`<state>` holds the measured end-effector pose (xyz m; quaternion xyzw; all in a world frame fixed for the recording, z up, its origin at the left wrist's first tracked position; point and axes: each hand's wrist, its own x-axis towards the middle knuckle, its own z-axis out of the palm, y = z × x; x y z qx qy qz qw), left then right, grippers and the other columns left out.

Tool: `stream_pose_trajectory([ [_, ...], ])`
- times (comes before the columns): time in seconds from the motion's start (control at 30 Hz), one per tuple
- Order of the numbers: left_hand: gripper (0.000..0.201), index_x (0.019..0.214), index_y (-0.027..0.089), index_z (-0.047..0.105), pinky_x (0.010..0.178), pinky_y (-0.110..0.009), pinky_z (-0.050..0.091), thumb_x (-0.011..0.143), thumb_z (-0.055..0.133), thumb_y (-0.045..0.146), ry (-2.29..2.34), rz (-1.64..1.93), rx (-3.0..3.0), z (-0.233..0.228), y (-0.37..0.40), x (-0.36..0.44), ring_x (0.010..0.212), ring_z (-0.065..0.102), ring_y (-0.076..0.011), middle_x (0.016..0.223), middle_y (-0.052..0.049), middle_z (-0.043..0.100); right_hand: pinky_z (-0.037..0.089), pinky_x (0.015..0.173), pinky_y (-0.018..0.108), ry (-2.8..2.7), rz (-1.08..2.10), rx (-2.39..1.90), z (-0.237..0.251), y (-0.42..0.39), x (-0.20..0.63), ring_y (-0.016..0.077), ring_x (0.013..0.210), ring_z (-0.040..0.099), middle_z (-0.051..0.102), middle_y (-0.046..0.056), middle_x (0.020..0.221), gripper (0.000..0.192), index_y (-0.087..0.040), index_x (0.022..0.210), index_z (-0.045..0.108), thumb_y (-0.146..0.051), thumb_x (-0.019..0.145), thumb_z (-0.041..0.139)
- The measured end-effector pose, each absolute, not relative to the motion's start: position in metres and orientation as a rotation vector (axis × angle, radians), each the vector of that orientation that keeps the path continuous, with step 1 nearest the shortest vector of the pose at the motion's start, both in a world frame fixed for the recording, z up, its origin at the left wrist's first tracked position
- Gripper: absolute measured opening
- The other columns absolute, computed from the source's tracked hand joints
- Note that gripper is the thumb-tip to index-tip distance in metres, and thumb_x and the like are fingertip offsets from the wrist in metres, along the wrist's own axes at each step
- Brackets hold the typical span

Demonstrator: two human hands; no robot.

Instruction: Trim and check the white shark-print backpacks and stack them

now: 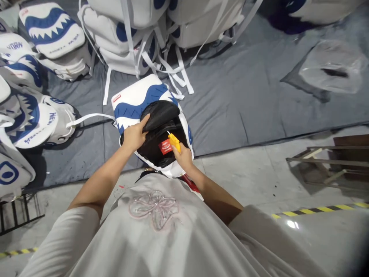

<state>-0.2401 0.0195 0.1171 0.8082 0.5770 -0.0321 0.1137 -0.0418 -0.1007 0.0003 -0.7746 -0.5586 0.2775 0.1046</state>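
White-and-blue padded glove (pixel 135 100) sits at frame centre, one piece, black lining facing you, one red label (pixel 165 147) inside. Roughly five more pads lie at the left edge (pixel 52 29); a strapped pile, count unclear, fills top centre (pixel 138 38). One clear plastic bag (pixel 334 67) upper right, on grey matting (pixel 245 100). Your left hand (pixel 134 135) lies half-open, fingers curled over the black flap (pixel 161 113). Your right hand (pixel 183 156) is closed round one yellow tool (pixel 174 141), tip near the label. Hands apart
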Motion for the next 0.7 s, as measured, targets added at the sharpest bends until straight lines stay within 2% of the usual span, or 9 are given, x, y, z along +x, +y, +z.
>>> stream_pose_trajectory([
  [0.13, 0.071, 0.157, 0.033, 0.034, 0.083, -0.035, 0.052, 0.091, 0.059, 0.026, 1.684, -0.092, 2.353, 0.114, 0.023, -0.239, 0.099, 0.071, -0.0292, 0.109, -0.007, 0.076, 0.044, 0.07, 0.029, -1.582, 0.842, -2.298, 0.003, -0.099, -0.041, 0.0256, 0.085, 0.07, 0.074, 0.011, 0.09, 0.042, -0.018, 0.112, 0.063, -0.051, 0.102, 0.039],
  [0.43, 0.073, 0.158, 0.031, 0.031, 0.084, -0.035, 0.052, 0.091, 0.059, 0.026, 1.606, -0.096, 2.411, 0.113, 0.025, -0.231, 0.101, 0.071, -0.028, 0.116, -0.008, 0.074, 0.042, 0.064, 0.032, -1.616, 0.998, -2.598, 0.062, -0.123, 0.006, 0.0316, 0.088, 0.071, 0.075, 0.016, 0.093, 0.033, -0.019, 0.11, 0.066, -0.045, 0.098, 0.05],
  [0.57, 0.07, 0.159, 0.031, 0.029, 0.084, -0.035, 0.053, 0.094, 0.054, 0.024, 1.526, -0.058, 2.466, 0.116, 0.026, -0.223, 0.104, 0.071, -0.0265, 0.121, -0.008, 0.072, 0.045, 0.062, 0.032, -1.537, 1.053, -2.524, 0.071, -0.161, 0.028, 0.0306, 0.083, 0.072, 0.075, 0.012, 0.087, 0.032, -0.023, 0.107, 0.066, -0.045, 0.095, 0.047],
  [0.7, 0.075, 0.157, 0.032, 0.031, 0.086, -0.035, 0.056, 0.088, 0.05, 0.01, 1.43, 0.072, 2.516, 0.125, 0.028, -0.177, 0.108, 0.07, -0.0247, 0.136, -0.007, 0.065, 0.052, 0.057, 0.037, -1.303, 1.005, -2.454, 0.072, -0.203, 0.026, 0.0318, 0.077, 0.073, 0.074, 0.008, 0.076, 0.033, -0.031, 0.1, 0.068, -0.051, 0.091, 0.042],
])
